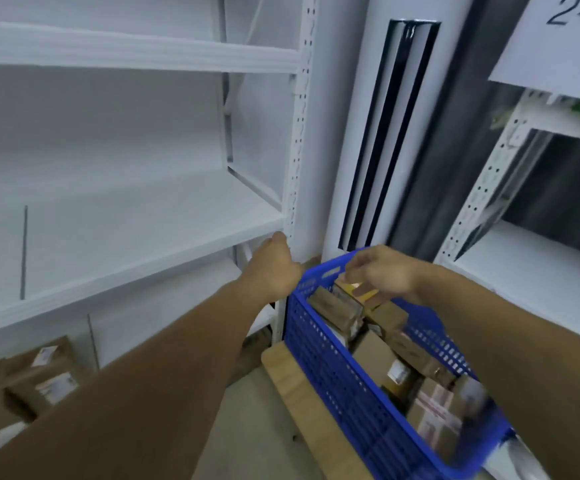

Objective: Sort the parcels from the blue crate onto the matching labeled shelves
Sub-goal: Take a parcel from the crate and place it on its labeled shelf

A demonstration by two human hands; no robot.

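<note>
The blue crate (319,362) sits at the lower right, filled with several brown cardboard parcels (373,355). My right hand (382,275) is over the crate's far end, with thumb and fingers pinching a small parcel with a yellow face (352,292). My left hand (276,265) reaches to the front right corner of the white middle shelf (143,244), beside the perforated upright. I see only its back, and its fingers are hidden. That shelf board is bare.
A paper label reading "2-2" (565,39) hangs on the right shelf unit (541,271). Brown parcels (39,372) lie on the lowest left shelf. The crate rests on a wooden board (295,393). A white tower unit (368,133) stands between the shelf units.
</note>
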